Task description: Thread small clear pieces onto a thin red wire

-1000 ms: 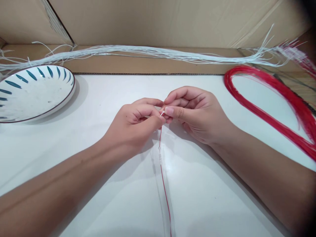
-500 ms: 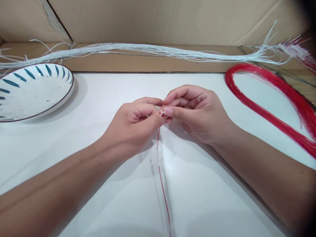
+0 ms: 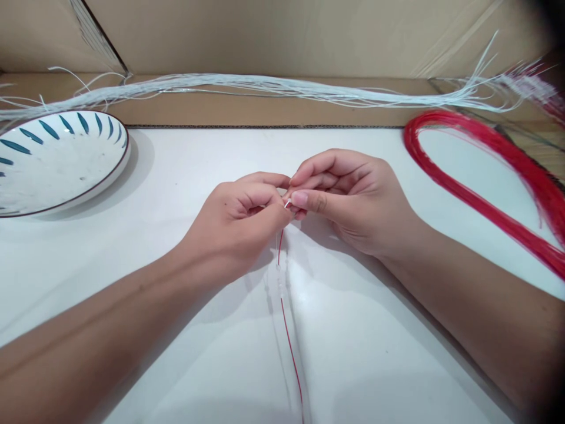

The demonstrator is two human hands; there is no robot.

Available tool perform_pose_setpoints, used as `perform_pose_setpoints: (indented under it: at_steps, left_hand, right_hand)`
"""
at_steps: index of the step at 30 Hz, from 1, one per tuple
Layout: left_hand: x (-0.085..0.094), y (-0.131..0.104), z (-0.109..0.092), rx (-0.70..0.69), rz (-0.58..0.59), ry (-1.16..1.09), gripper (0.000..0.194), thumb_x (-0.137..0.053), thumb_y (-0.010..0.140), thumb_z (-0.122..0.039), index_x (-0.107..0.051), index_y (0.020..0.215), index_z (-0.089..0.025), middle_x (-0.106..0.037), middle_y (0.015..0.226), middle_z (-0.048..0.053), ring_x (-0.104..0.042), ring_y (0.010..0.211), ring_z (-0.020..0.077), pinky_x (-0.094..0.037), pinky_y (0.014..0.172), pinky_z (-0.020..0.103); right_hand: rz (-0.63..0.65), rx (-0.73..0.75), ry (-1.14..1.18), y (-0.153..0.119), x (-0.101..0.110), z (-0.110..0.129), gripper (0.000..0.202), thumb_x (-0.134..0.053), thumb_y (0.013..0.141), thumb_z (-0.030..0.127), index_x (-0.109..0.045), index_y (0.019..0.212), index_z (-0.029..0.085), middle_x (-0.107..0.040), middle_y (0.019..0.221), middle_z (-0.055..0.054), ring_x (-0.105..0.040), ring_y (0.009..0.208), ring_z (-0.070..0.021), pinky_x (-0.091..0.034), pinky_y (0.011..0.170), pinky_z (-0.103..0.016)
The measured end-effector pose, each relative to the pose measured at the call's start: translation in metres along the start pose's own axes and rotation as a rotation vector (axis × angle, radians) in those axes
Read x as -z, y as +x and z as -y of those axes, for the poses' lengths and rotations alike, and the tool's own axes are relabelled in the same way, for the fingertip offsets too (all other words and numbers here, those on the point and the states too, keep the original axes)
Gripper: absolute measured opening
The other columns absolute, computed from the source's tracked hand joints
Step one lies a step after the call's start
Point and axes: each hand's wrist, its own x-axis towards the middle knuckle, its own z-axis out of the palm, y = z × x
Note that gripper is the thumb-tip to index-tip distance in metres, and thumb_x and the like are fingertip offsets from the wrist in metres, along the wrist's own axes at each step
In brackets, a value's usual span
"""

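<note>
A clear-to-whitish stretch interrupts the thin red wire [image 3: 288, 331], and the looped bundle of fine strands [image 3: 485, 212] is vivid red. Teal leaf-shaped strokes ring the inside of the round, shallow white plate [image 3: 75, 176], edged in dark brown. The long bundle of thin strands [image 3: 273, 88] and the smooth, flat tabletop [image 3: 375, 341] are white, the upright cardboard [image 3: 282, 35] tan.

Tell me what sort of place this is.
Probably a tabletop handcraft station, though little of the room shows: a white work surface, a long bundle of white strands along its far side, and a looped bundle of red strands at the right.
</note>
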Motion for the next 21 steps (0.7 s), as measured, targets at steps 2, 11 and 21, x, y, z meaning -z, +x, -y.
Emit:
perform_pose_setpoints:
  at_steps: [2, 11, 21]
  left_hand:
    - [0.0002, -0.0003, -0.0001, 0.007, 0.001, 0.0, 0.026, -0.063, 0.077, -0.016, -0.067, 0.052, -0.018, -0.073, 0.103, 0.0, -0.065, 0.082, 0.015, -0.048, 0.053, 0.02]
    - [-0.0002, -0.0015, 0.0007, 0.008, -0.003, 0.011, 0.026, -0.063, 0.08, -0.018, -0.065, 0.054, -0.018, -0.073, 0.102, 0.002, -0.066, 0.081, 0.016, -0.05, 0.055, 0.022]
    - [0.001, 0.0013, 0.0074, -0.007, -0.006, -0.048, 0.028, -0.057, 0.085, -0.016, -0.064, 0.059, -0.019, -0.066, 0.08, 0.003, -0.066, 0.082, 0.0185, -0.058, 0.067, 0.029]
  right_hand:
    - [-0.007, 0.008, -0.02, -0.0003, -0.0003, 0.0005, 0.014, -0.087, 0.077, 0.019, -0.074, 0.082, 0.02, -0.075, 0.071, 0.003, -0.074, 0.063, -0.013, -0.065, 0.062, -0.024]
    - [-0.035, 0.04, -0.11, -0.003, -0.0008, 0.0035, 0.018, -0.091, 0.073, 0.024, -0.076, 0.082, 0.021, -0.076, 0.074, 0.002, -0.074, 0.065, -0.0155, -0.066, 0.063, -0.027]
    - [-0.037, -0.008, -0.031, -0.0023, -0.0019, 0.0004, 0.024, -0.093, 0.071, 0.029, -0.074, 0.082, 0.02, -0.075, 0.074, 0.0, -0.074, 0.065, -0.0159, -0.065, 0.064, -0.028]
